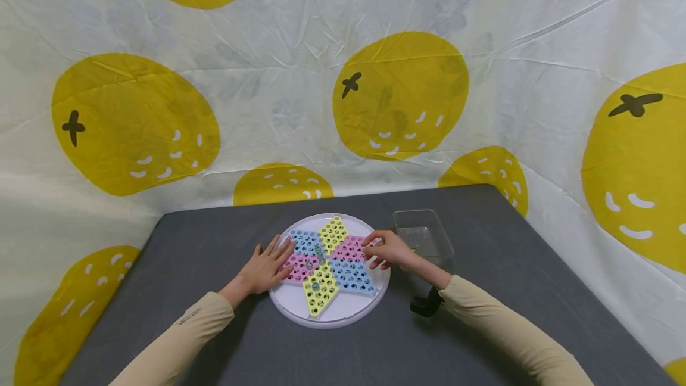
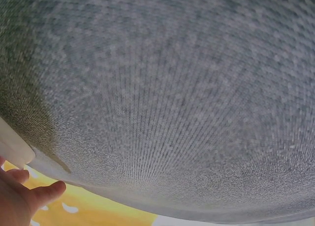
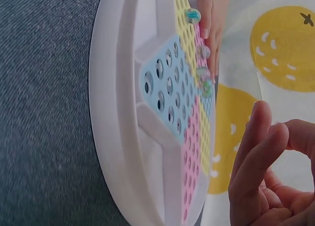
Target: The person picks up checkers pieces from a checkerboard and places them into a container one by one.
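A round white board (image 1: 343, 313) with a star of blue, pink and yellow perforated segments lies on the grey table (image 1: 482, 326). A few glass marbles (image 3: 204, 80) sit in holes near the star's middle. My left hand (image 1: 268, 267) lies flat with straight fingers on the board's left side, over the pink segment. My right hand (image 1: 387, 249) hovers at the right pink segment, its fingers (image 3: 261, 152) loosely bent, and no marble shows between them. In the left wrist view only my thumb (image 2: 44, 191), the board's rim (image 2: 12, 147) and the grey cloth appear.
A clear plastic tub (image 1: 423, 234) stands just right of the board, behind my right hand. A cloth printed with yellow fruit (image 1: 399, 94) hangs behind and around the table. Bare grey tabletop lies in front and to both sides.
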### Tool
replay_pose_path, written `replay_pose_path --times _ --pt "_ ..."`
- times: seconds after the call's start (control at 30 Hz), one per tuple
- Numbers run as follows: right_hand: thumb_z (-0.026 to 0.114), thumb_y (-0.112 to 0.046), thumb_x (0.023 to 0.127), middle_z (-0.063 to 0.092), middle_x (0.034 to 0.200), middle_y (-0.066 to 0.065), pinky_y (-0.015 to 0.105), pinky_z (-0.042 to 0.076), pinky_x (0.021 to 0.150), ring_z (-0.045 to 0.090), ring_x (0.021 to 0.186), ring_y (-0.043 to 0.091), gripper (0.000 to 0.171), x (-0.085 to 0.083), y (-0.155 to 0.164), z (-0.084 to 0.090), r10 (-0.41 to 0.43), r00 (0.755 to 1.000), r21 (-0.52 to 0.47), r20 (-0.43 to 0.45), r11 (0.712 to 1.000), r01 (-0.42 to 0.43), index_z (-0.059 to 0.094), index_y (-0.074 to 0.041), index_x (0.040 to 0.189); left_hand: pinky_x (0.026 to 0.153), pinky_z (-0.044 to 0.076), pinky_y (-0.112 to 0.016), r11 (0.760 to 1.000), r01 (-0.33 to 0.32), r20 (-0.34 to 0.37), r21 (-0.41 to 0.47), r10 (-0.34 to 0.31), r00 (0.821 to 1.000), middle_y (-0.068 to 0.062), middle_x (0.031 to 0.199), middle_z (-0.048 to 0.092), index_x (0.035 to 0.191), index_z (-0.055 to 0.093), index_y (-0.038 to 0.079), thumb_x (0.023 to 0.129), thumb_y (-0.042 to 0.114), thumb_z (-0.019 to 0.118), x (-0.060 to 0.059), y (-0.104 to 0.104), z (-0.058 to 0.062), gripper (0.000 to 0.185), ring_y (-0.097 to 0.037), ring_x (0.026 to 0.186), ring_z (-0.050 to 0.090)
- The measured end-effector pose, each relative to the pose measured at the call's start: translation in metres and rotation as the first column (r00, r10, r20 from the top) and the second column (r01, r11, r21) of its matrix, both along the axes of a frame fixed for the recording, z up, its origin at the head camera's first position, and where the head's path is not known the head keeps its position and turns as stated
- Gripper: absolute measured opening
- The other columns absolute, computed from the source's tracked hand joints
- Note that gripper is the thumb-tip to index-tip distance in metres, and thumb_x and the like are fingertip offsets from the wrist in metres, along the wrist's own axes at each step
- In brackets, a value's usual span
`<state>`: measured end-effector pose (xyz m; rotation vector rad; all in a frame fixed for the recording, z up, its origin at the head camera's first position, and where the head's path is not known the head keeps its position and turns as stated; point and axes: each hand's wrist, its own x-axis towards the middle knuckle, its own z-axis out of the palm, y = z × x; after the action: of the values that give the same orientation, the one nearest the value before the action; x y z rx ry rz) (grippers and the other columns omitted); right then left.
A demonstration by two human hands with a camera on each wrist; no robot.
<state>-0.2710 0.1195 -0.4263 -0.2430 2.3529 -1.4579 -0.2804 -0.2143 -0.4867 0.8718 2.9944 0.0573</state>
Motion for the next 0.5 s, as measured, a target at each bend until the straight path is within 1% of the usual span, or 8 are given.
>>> replay_pose_path --times 0.17,0.23,0.33,0.5 --pt "0.06 -0.015 0.083 0.069 0.078 0.013 0.022 0.045 0.042 0.061 0.05 0.01 0.023 0.0 -0.01 -0.002 0.001 1.0 0.017 0.011 1.0 -0.001 0.058 -0.002 0.101 0.1 0.016 -0.065 1.0 -0.003 0.004 -0.009 0.003 1.0 -0.003 0.151 0.014 0.144 0.016 0.02 0.091 0.051 0.031 0.0 0.0 0.001 0.062 -0.032 0.139 0.007" --pt "0.06 -0.015 0.083 0.069 0.077 0.012 0.022 0.046 0.042 0.062 0.051 0.011 0.022 0.001 -0.013 -0.002 0.007 1.0 0.018 0.007 1.0 -0.007 0.059 -0.002 0.1 0.1 0.016 -0.065 1.0 -0.002 0.003 -0.01 0.002 1.0 -0.003 0.151 0.014 0.143 0.017 0.02 0.091 0.051 0.032 -0.001 0.0 0.001 0.062 -0.032 0.139 0.008" --pt "0.059 -0.015 0.083 0.068 0.077 0.012 0.022 0.045 0.042 0.062 0.052 0.011 0.023 0.001 -0.019 -0.005 0.016 1.0 0.006 0.01 1.0 -0.016 0.059 -0.001 0.102 0.1 0.017 -0.065 1.0 -0.006 0.003 -0.022 0.007 1.0 -0.002 0.151 0.014 0.143 0.016 0.02 0.091 0.051 0.031 -0.001 0.0 0.001 0.062 -0.032 0.139 0.007" --pt "0.06 -0.015 0.083 0.067 0.075 0.012 0.022 0.045 0.042 0.06 0.05 0.01 0.023 0.003 -0.03 -0.01 0.03 0.999 -0.024 0.015 0.999 -0.029 0.06 -0.001 0.101 0.1 0.017 -0.065 1.0 -0.006 0.002 -0.013 0.006 1.0 -0.003 0.151 0.015 0.143 0.017 0.02 0.091 0.05 0.031 0.0 0.001 0.001 0.062 -0.032 0.139 0.008"
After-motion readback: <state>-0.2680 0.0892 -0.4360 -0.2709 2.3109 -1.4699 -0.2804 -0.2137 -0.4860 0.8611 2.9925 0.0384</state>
